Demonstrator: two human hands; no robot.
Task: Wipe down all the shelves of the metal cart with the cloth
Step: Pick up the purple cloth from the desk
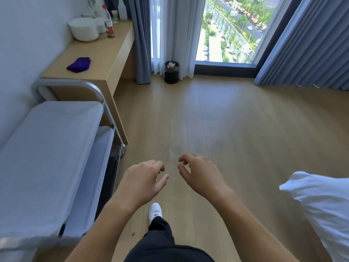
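Note:
The metal cart (47, 148) stands at the left against the wall, its bare top shelf facing up and a lower shelf edge showing beneath it; a curved handle rises at its far end. A purple cloth (79, 64) lies crumpled on the wooden desk (105, 53) beyond the cart. My left hand (145, 178) and my right hand (198, 173) hover side by side over the floor, to the right of the cart, fingers loosely curled and apart, holding nothing. Both hands are well short of the cloth.
White bowls (84, 29) and a bottle (109, 21) stand at the desk's far end. A black waste bin (171, 72) sits by the curtains under the window. A white pillow (321, 210) juts in at the right. My white shoe (155, 210) is on the wooden floor.

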